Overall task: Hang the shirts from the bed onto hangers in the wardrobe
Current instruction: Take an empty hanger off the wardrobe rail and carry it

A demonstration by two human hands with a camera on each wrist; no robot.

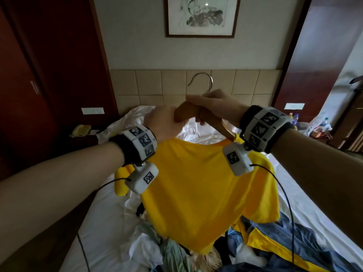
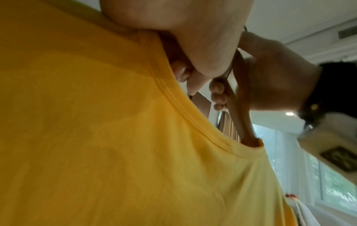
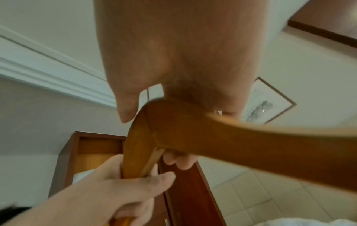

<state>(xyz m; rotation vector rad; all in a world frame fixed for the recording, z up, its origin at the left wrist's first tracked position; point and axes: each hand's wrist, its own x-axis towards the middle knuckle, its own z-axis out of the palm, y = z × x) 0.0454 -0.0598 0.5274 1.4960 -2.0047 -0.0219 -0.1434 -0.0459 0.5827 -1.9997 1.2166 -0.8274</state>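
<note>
Both the left hand and right hand grasp the wooden hanger (one arm inside the collar), so the yellow shirt may slip off if tilted.

Two hands, the left hand and the right hand, meet on one wooden hanger. One yellow shirt hangs below them. Beneath it lies one pile of clothes, its pieces too tangled to count. One framed picture hangs above the hands. Two bottles stand right of the right wrist.
</note>
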